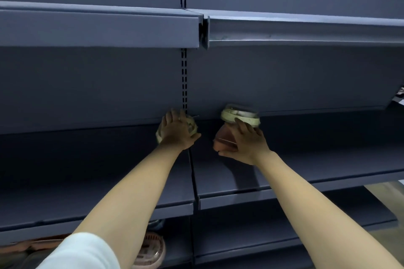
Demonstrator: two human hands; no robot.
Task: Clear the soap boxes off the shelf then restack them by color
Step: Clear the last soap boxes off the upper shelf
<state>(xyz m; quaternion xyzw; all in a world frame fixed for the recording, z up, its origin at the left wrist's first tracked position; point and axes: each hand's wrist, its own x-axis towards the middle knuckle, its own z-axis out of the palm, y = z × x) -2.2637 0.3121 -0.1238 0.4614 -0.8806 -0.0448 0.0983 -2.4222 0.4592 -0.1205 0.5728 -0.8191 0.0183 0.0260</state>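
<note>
Soap boxes sit at the back edge of the dark shelf (pixel 306 159), near the seam between its two sections. Our left hand (pixel 178 132) curls its grip over a pale green box (pixel 192 125). Our right hand (pixel 246 144) lies on a reddish-brown box (pixel 223 140), thumb under its near edge, just in front of a second pale green box (pixel 240 117). They look like light, stiff, rounded plastic, probably slick, so we judge that holding across the opposite sides is safest.

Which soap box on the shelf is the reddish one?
The reddish soap box under the right hand. The other two are pale green: one behind it, one under the left hand.
</note>
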